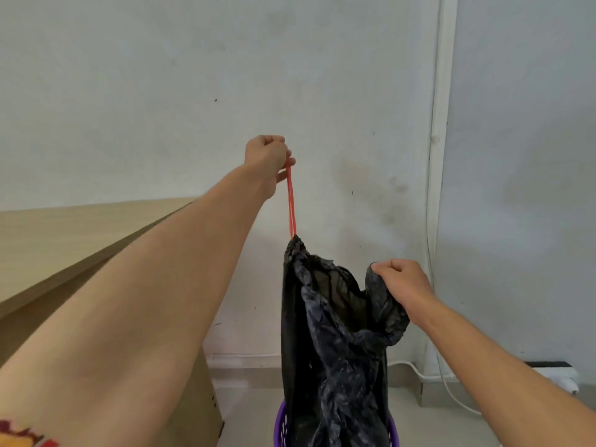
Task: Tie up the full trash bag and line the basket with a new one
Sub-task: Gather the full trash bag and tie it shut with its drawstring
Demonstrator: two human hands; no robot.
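A pale, scuffed plaster wall (pixel 161 91) fills the background, with a white cable conduit (pixel 442 124) running down it at the right. A light brown wooden cabinet (pixel 38 240) is seen at the left, partly hidden by the raised left forearm. A crinkled black plastic trash bag (pixel 335 333) is held up at centre, its lower part hanging inside a purple perforated plastic basket (pixel 281 427), of which only the rim is seen at the bottom edge. The bag's mouth is gathered on one side by a red drawstring (pixel 291 204), pulled taut upward. The drawstring is gripped in the closed left hand (pixel 267 159). The bag's opposite edge is pinched, apparently between curled fingers, by the right hand (pixel 400 282), held lower.
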